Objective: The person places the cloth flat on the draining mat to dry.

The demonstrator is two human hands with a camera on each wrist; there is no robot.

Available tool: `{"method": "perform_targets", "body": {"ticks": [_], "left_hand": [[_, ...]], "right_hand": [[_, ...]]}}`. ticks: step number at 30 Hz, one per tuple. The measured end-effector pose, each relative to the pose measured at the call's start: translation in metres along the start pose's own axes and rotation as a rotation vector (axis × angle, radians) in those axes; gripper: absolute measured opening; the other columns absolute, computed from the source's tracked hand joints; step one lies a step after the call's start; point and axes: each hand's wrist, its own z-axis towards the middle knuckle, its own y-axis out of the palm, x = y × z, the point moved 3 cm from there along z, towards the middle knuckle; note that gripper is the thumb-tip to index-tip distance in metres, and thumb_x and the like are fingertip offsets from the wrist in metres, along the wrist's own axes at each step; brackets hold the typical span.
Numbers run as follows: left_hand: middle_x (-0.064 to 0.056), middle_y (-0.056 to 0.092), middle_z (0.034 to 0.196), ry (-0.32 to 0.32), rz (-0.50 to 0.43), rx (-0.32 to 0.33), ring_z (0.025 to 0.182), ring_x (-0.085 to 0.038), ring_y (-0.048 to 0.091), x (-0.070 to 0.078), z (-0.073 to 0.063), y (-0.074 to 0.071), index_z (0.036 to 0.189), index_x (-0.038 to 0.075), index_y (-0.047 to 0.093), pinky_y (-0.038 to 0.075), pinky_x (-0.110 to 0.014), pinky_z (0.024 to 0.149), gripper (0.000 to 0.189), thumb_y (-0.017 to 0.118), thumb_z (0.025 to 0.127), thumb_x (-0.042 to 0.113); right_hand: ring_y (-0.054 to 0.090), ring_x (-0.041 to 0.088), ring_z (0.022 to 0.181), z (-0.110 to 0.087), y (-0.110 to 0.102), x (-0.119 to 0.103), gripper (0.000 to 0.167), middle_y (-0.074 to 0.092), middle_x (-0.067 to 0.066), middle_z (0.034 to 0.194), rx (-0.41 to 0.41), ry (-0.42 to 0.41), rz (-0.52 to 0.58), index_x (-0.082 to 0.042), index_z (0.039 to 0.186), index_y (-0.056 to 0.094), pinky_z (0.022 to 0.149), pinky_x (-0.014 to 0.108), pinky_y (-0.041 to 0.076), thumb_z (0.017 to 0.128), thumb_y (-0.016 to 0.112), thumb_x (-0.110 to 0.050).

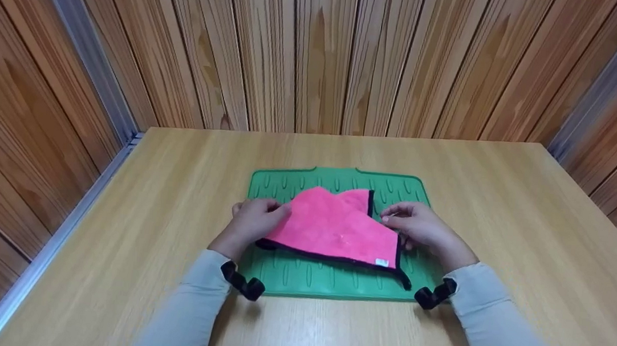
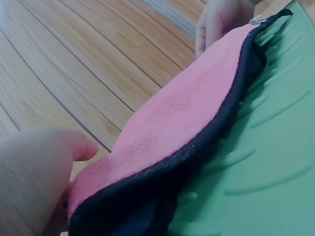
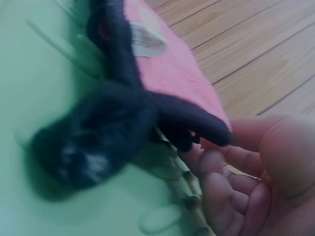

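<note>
A pink cloth (image 1: pixel 337 227) with black edging and a small white label (image 1: pixel 381 262) lies folded and bunched over a green ribbed mat (image 1: pixel 309 279). Its left end is pinched by my left hand (image 1: pixel 254 222), thumb on top and fingers partly hidden beneath. At the right edge, my right hand (image 1: pixel 423 228) pinches the black border between thumb and curled fingers. The right wrist view shows this border (image 3: pixel 192 118) close up, with a dark loop (image 3: pixel 93 137) hanging at the corner. Along the near side, the cloth (image 2: pixel 182 108) stands slightly raised off the mat in the left wrist view.
The mat rests on a light wooden table (image 1: pixel 181 182). Wood-panelled walls (image 1: pixel 321 54) rise behind and at both sides, with a grey metal strip (image 1: pixel 55 261) along the left edge. Each wrist wears a black camera mount (image 1: pixel 242 282).
</note>
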Motion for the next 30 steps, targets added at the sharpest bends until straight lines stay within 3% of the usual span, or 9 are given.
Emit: {"method": "perform_targets", "body": {"ticks": [3,6,10,17,20,25,30], "left_hand": [[-0.014,0.078,0.14,-0.031,-0.012,0.015,0.149,-0.042,0.045,0.0,0.003,0.002,0.134,0.009,0.081,0.035,-0.061,0.128,0.046,0.06,0.114,0.044],[-0.014,0.08,0.134,-0.015,-0.007,0.027,0.142,-0.039,0.055,0.001,0.004,0.004,0.132,0.007,0.082,0.035,-0.06,0.129,0.043,0.062,0.114,0.041],[-0.015,0.082,0.13,0.04,-0.002,0.033,0.132,-0.037,0.066,0.004,0.005,0.006,0.129,0.005,0.083,0.028,-0.06,0.131,0.037,0.065,0.114,0.034],[-0.01,0.084,0.112,0.127,-0.02,0.045,0.109,-0.029,0.07,-0.001,0.008,0.011,0.119,0.006,0.085,0.025,-0.062,0.127,0.026,0.069,0.111,0.026],[-0.008,0.083,0.109,0.103,-0.041,0.046,0.112,-0.029,0.066,0.001,0.005,0.009,0.116,0.008,0.085,0.029,-0.06,0.126,0.023,0.07,0.111,0.024],[-0.008,0.079,0.109,0.033,-0.065,0.049,0.127,-0.032,0.052,0.003,0.0,0.003,0.112,0.01,0.084,0.045,-0.05,0.111,0.019,0.07,0.111,0.023],[-0.006,0.074,0.108,0.006,-0.071,0.047,0.126,-0.03,0.051,0.002,-0.004,-0.003,0.11,0.01,0.083,0.049,-0.041,0.099,0.017,0.071,0.11,0.023]], "right_hand": [[0.055,0.01,0.065,0.002,0.004,-0.002,0.045,0.068,-0.001,0.099,0.02,0.006,-0.028,-0.002,0.148,0.068,0.059,0.023,0.049,0.113,0.068,-0.03],[0.052,0.01,0.065,0.002,0.006,-0.003,0.045,0.069,-0.001,0.103,0.025,0.012,-0.036,-0.004,0.147,0.071,0.059,0.024,0.046,0.111,0.07,-0.032],[0.048,0.011,0.065,0.002,0.009,-0.004,0.046,0.069,-0.002,0.105,0.006,0.004,-0.054,-0.006,0.145,0.074,0.058,0.024,0.042,0.108,0.074,-0.034],[0.048,0.014,0.07,0.001,0.014,-0.006,0.04,0.07,0.002,0.108,-0.032,-0.024,-0.082,-0.005,0.142,0.075,0.061,0.024,0.041,0.109,0.073,-0.028],[0.049,0.014,0.073,0.001,0.014,-0.006,0.037,0.07,0.003,0.111,-0.036,-0.021,-0.081,-0.006,0.14,0.077,0.062,0.024,0.042,0.11,0.071,-0.026],[0.051,0.015,0.079,0.0,0.008,-0.006,0.036,0.07,0.0,0.109,-0.013,-0.007,-0.058,-0.008,0.139,0.079,0.067,0.025,0.043,0.11,0.072,-0.028],[0.052,0.016,0.081,-0.002,-0.006,-0.004,0.037,0.068,-0.004,0.102,0.017,-0.004,-0.022,-0.006,0.142,0.077,0.07,0.025,0.045,0.112,0.07,-0.026]]}}
